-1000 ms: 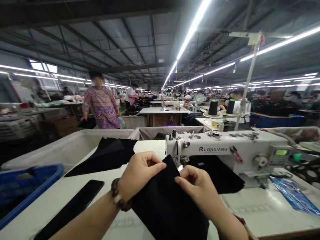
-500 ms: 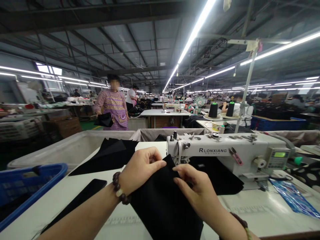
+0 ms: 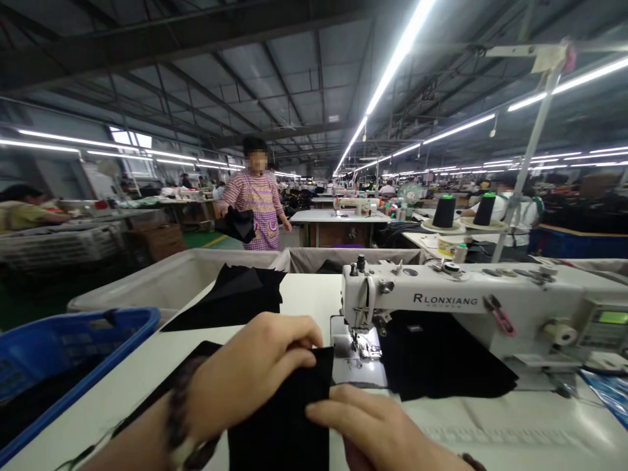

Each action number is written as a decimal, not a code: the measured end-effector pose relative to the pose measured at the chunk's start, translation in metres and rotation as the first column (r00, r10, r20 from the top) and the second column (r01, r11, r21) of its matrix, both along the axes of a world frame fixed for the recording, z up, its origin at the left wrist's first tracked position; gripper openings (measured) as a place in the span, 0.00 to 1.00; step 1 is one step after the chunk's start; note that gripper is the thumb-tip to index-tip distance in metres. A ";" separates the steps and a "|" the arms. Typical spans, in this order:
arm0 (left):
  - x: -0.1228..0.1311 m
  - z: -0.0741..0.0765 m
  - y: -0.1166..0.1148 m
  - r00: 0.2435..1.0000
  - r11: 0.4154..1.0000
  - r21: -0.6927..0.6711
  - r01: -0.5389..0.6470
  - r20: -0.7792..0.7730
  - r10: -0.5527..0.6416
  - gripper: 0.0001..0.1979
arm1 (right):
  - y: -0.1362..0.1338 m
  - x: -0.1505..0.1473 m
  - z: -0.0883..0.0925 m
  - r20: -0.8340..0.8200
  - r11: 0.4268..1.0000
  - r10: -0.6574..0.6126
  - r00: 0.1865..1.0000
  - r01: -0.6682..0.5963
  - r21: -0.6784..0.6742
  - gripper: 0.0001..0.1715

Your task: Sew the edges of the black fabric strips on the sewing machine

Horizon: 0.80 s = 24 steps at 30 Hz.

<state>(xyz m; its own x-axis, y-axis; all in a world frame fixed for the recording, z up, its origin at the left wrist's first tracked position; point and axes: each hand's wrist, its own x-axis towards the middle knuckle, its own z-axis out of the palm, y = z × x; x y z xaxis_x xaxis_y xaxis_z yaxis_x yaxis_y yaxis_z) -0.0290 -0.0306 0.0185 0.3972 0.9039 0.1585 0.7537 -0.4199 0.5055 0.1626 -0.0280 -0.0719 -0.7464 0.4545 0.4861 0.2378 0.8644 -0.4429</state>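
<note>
A black fabric piece (image 3: 289, 418) hangs between my two hands in front of the sewing machine (image 3: 432, 291). Thumb and fingers of my left hand (image 3: 255, 376) pinch its upper left corner. Lower down, my right hand (image 3: 375, 428) holds its right edge, the thumb partly hidden. The fabric's top edge lies just left of and nearer than the metal needle plate (image 3: 360, 373); the machine's needle area has nothing under it that I can make out. More black fabric (image 3: 441, 360) lies beneath the machine arm.
Stacked black pieces (image 3: 235, 294) lie at the table's back left, another dark piece (image 3: 196, 356) beside my left wrist. A blue basket (image 3: 142, 327) stands left, a pale bin (image 3: 181, 261) behind. Pink-handled snips (image 3: 500, 317) sit on the machine. Beyond, a person (image 3: 255, 203) carries dark cloth.
Both hands have moved lower with the fabric, its top edge now level and turned straighter. My view has swung left. The person beyond has an arm swung outward.
</note>
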 end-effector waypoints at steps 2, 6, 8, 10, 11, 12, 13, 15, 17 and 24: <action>0.007 -0.038 0.043 0.998 0.989 -0.151 -0.010 0.063 0.019 0.06 | 0.021 0.001 -0.026 0.045 0.995 -0.098 0.994 0.098 0.003 0.23; 0.025 -0.124 0.109 0.998 0.962 -0.272 -0.019 0.056 0.036 0.06 | 0.065 0.011 -0.082 0.223 0.975 -0.179 0.958 0.143 0.170 0.15; 0.035 -0.154 0.126 0.998 0.959 -0.283 -0.019 0.046 0.033 0.07 | 0.080 0.019 -0.099 0.297 0.948 -0.204 0.933 0.112 0.299 0.13; 0.043 -0.170 0.134 0.999 0.962 -0.271 -0.016 0.033 0.025 0.06 | 0.088 0.025 -0.107 0.326 0.918 -0.241 0.914 0.106 0.381 0.12; 0.047 -0.175 0.137 1.000 0.966 -0.258 -0.015 0.022 0.022 0.05 | 0.091 0.027 -0.110 0.330 0.911 -0.259 0.908 0.115 0.396 0.13; 0.049 -0.178 0.138 1.000 0.971 -0.240 -0.018 0.009 0.021 0.04 | 0.093 0.029 -0.112 0.334 0.910 -0.273 0.902 0.130 0.393 0.14; 0.051 -0.180 0.139 1.000 0.976 -0.218 -0.023 -0.005 0.023 0.04 | 0.095 0.030 -0.114 0.338 0.915 -0.285 0.897 0.149 0.376 0.16; 0.054 -0.183 0.139 0.999 0.985 -0.170 -0.039 -0.032 0.034 0.05 | 0.097 0.031 -0.117 0.342 0.924 -0.305 0.889 0.190 0.330 0.17; 0.055 -0.185 0.140 0.998 0.990 -0.131 -0.044 -0.058 0.036 0.06 | 0.099 0.032 -0.120 0.342 0.932 -0.314 0.886 0.220 0.288 0.17; 0.049 -0.184 0.144 0.983 0.987 -0.108 0.117 -0.129 -0.131 0.09 | 0.102 0.035 -0.116 0.350 0.951 -0.303 0.887 0.258 0.171 0.15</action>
<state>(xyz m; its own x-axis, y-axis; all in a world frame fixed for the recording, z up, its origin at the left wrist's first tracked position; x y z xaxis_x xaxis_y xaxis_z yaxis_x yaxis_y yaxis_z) 0.0202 0.1136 -0.1650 0.5191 0.8547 0.0070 0.7633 -0.4672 0.4462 0.1978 0.0740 -0.1875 -0.7315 0.6285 0.2643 0.6038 0.7772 -0.1773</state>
